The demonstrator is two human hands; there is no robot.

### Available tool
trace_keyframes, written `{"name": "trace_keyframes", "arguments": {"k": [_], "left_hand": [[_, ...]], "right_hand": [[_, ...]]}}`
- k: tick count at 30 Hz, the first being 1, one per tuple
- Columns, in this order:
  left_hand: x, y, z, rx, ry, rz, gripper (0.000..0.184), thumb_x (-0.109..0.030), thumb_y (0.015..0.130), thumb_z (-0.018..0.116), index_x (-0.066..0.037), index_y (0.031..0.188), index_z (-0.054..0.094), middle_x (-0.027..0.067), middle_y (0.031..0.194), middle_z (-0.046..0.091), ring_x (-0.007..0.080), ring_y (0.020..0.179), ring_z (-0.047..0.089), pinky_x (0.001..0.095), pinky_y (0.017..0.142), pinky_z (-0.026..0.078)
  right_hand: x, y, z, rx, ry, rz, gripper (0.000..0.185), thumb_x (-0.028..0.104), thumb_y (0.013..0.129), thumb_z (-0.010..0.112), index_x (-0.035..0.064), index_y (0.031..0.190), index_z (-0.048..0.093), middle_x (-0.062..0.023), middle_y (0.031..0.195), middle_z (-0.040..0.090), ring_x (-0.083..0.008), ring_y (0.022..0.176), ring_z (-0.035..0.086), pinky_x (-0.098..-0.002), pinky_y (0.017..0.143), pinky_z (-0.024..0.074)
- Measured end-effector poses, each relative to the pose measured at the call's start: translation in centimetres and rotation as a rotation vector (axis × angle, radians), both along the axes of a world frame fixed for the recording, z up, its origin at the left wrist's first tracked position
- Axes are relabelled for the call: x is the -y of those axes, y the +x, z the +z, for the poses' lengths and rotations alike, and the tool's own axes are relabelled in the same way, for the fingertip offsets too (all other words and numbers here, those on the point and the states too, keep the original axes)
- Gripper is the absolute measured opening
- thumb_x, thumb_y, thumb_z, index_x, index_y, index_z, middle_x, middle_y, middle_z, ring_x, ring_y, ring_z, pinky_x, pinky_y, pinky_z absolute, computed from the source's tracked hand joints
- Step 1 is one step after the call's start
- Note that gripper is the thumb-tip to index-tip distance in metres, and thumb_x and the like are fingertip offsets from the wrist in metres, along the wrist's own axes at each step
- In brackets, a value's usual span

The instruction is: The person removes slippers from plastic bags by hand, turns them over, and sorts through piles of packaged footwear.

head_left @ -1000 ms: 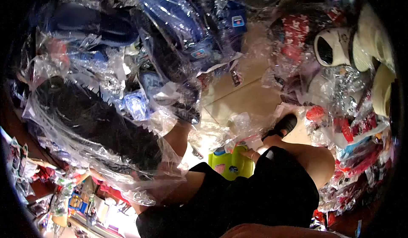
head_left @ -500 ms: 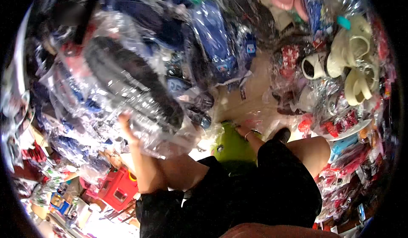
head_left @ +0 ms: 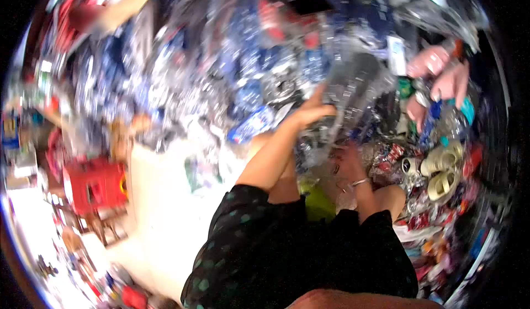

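A dark shoe in clear plastic (head_left: 356,82) is held over the pile, right of centre. My left hand (head_left: 313,110) grips its left side, with the thumb and a finger visible at the edge of the plastic. Close below the lower end of the bag is my right hand (head_left: 348,162), blurred, with a bracelet at the wrist; its grip is unclear. Between my legs a yellow-green object (head_left: 317,204) is partly hidden by my dark clothing.
Bagged blue and dark items (head_left: 237,49) are heaped across the front. Pink shoes (head_left: 430,60) and cream clogs (head_left: 441,185) lie at the right. A red stool (head_left: 94,185) stands at the left on a pale floor (head_left: 160,215). A blurred tan shape crosses the upper left.
The view has turned left. My left hand and the bagged dark shoe have moved from the left side to in front of me. My right hand has lifted off the yellow-green object towards the bag.
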State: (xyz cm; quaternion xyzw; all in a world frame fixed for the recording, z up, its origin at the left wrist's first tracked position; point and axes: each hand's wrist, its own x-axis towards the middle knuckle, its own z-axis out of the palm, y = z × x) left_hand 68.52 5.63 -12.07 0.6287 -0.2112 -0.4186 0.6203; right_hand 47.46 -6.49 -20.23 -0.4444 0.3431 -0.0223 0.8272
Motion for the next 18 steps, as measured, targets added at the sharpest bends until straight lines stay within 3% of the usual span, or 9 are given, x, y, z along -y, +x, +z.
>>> {"name": "trace_keyframes", "arguments": {"k": [3, 5, 7, 9, 10, 12, 14, 16, 18], "left_hand": [[-1.2, -2.2, 0.1, 0.104, -0.063, -0.169, 0.1, -0.031, 0.065, 0.069, -0.002, 0.139, 0.008, 0.023, 0.141, 0.018, 0.0337, 0.129, 0.022, 0.0401, 0.105, 0.023], [-2.1, -4.0, 0.9, 0.367, -0.003, -0.186, 0.099, -0.037, 0.067, 0.07, -0.004, 0.139, 0.011, 0.0239, 0.14, 0.02, 0.0357, 0.128, 0.025, 0.0398, 0.103, 0.027], [-5.0, -5.6, 1.4, 0.32, -0.223, -0.124, 0.084, -0.034, 0.073, 0.068, -0.004, 0.137, 0.023, 0.0226, 0.135, 0.03, 0.0349, 0.125, 0.031, 0.0397, 0.101, 0.03], [-9.9, -6.8, 1.9, 0.431, -0.448, -0.02, 0.064, -0.029, 0.078, 0.064, -0.002, 0.129, 0.038, 0.0195, 0.127, 0.042, 0.0323, 0.12, 0.038, 0.0386, 0.099, 0.032], [-12.9, -7.4, 1.9, 0.597, -0.508, 0.222, 0.052, -0.022, 0.078, 0.064, 0.0, 0.122, 0.047, 0.0168, 0.121, 0.048, 0.0289, 0.116, 0.043, 0.037, 0.097, 0.033], [-18.3, -9.0, -1.2, 0.334, -0.521, 0.598, 0.05, -0.013, 0.073, 0.065, -0.002, 0.119, 0.049, 0.017, 0.122, 0.047, 0.0276, 0.115, 0.044, 0.0362, 0.097, 0.034], [-23.6, -9.3, -8.1, 0.395, 0.013, 0.912, 0.058, -0.016, 0.072, 0.068, -0.003, 0.123, 0.045, 0.0173, 0.123, 0.047, 0.0297, 0.117, 0.043, 0.0373, 0.098, 0.033], [-25.6, -10.9, -15.4, 0.506, 0.456, 0.706, 0.079, -0.029, 0.067, 0.074, -0.005, 0.131, 0.034, 0.0187, 0.129, 0.041, 0.033, 0.12, 0.039, 0.046, 0.099, 0.031], [-25.4, -14.4, -20.0, 0.743, 0.894, 0.189, 0.099, -0.043, 0.058, 0.076, -0.015, 0.137, 0.024, 0.0165, 0.135, 0.033, 0.0334, 0.128, 0.028, 0.0561, 0.098, 0.025]], "right_hand": [[0.5, 2.2, 2.5, 0.223, 0.115, -0.008, 0.042, 0.036, 0.09, 0.049, 0.0072, 0.12, 0.044, -0.0079, 0.102, 0.053, -0.0189, 0.084, 0.053, -0.0366, 0.073, 0.0459], [2.8, 1.9, 0.5, 0.107, 0.056, 0.083, 0.047, 0.036, 0.09, 0.048, 0.0072, 0.125, 0.038, -0.0083, 0.112, 0.052, -0.0222, 0.099, 0.052, -0.0381, 0.084, 0.0456], [0.8, 1.6, 1.5, 0.115, -0.109, -0.13, 0.05, 0.038, 0.09, 0.045, 0.0059, 0.128, 0.037, -0.0115, 0.122, 0.046, -0.0256, 0.108, 0.048, -0.0411, 0.09, 0.0422], [-5.5, 2.4, 8.6, 0.044, -0.297, -0.232, 0.057, 0.044, 0.091, 0.038, 0.0046, 0.132, 0.033, -0.0149, 0.131, 0.038, -0.0294, 0.116, 0.042, -0.045, 0.094, 0.0388], [-5.3, 1.8, 8.4, 0.071, -0.31, -0.24, 0.057, 0.044, 0.091, 0.039, 0.0047, 0.131, 0.034, -0.0146, 0.13, 0.038, -0.0289, 0.115, 0.043, -0.0446, 0.094, 0.0391], [-3.7, -0.8, 7.7, 0.068, -0.317, -0.228, 0.055, 0.043, 0.09, 0.04, 0.0049, 0.13, 0.035, -0.0139, 0.128, 0.04, -0.0279, 0.113, 0.044, -0.0438, 0.092, 0.0397], [-2.5, -3.2, 7.6, 0.043, -0.333, -0.215, 0.053, 0.041, 0.09, 0.041, 0.0052, 0.128, 0.037, -0.0132, 0.125, 0.041, -0.0269, 0.111, 0.044, -0.0429, 0.09, 0.0403], [-1.5, -5.5, 8.0, 0.004, -0.343, -0.205, 0.051, 0.04, 0.089, 0.042, 0.0054, 0.126, 0.038, -0.0125, 0.123, 0.043, -0.0258, 0.108, 0.045, -0.0421, 0.088, 0.0409], [-0.6, -7.4, 8.7, -0.027, -0.352, -0.202, 0.049, 0.039, 0.088, 0.044, 0.0057, 0.124, 0.04, -0.0117, 0.12, 0.044, -0.0248, 0.106, 0.046, -0.0413, 0.087, 0.0415]]}}
